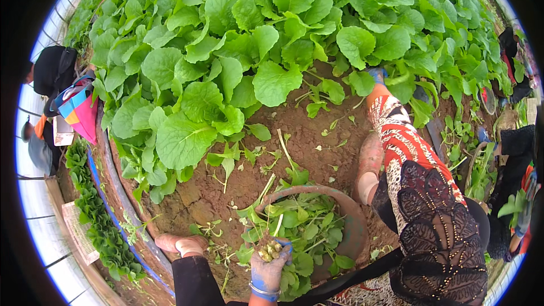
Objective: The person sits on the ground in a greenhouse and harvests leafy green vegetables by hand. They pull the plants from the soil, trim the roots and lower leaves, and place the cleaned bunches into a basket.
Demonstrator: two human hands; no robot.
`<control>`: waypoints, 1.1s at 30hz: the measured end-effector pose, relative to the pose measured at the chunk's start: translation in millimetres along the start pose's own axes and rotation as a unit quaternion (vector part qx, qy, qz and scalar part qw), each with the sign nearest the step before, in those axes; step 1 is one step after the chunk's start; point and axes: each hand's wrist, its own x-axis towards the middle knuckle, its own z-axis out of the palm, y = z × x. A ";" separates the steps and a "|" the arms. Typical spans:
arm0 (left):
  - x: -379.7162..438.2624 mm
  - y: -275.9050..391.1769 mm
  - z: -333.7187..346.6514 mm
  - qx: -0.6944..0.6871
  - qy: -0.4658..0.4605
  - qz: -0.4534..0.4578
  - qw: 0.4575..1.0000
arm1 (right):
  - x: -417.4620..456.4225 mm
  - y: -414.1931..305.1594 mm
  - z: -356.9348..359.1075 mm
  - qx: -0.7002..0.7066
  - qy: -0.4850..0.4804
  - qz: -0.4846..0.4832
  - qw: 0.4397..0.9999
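Note:
My left hand [268,265], in a soiled blue glove with a bangle at the wrist, grips a bunch of leafy greens. Their pale stem ends [270,250] point up out of the fist, and leaves hang below. Just beyond it sits a brown basin [356,225] heaped with loose leaves and thin stems [312,229]. My right arm stretches forward, its blue-gloved hand [377,75] low at the edge of the standing leafy green plants [276,78]. Leaves partly cover that hand, so its fingers and anything in them cannot be made out.
Bare soil [306,148] strewn with fallen leaves lies between my two feet. At left are a dark pipe [127,204], a blue hose [110,212], a row of dark-green plants [100,229] and a colourful bag [76,106]. Other people work at both sides, one with gloved hands [523,216].

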 end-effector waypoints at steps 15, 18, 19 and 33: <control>-37.0 8.0 -25.7 -0.048 0.010 0.163 0.985 | -215.4 -90.2 -102.5 0.747 -0.347 -0.349 0.447; -38.8 13.2 -40.7 0.020 0.013 0.179 0.983 | -307.0 -120.7 -150.8 0.805 -0.307 -0.393 0.321; -31.6 4.6 -47.8 0.014 0.033 0.212 0.977 | -339.9 -129.3 -163.7 0.811 -0.316 -0.395 0.293; -99.6 21.8 -80.3 -0.046 -0.110 0.249 0.961 | -481.1 -119.9 -263.5 0.890 -0.036 -0.378 0.254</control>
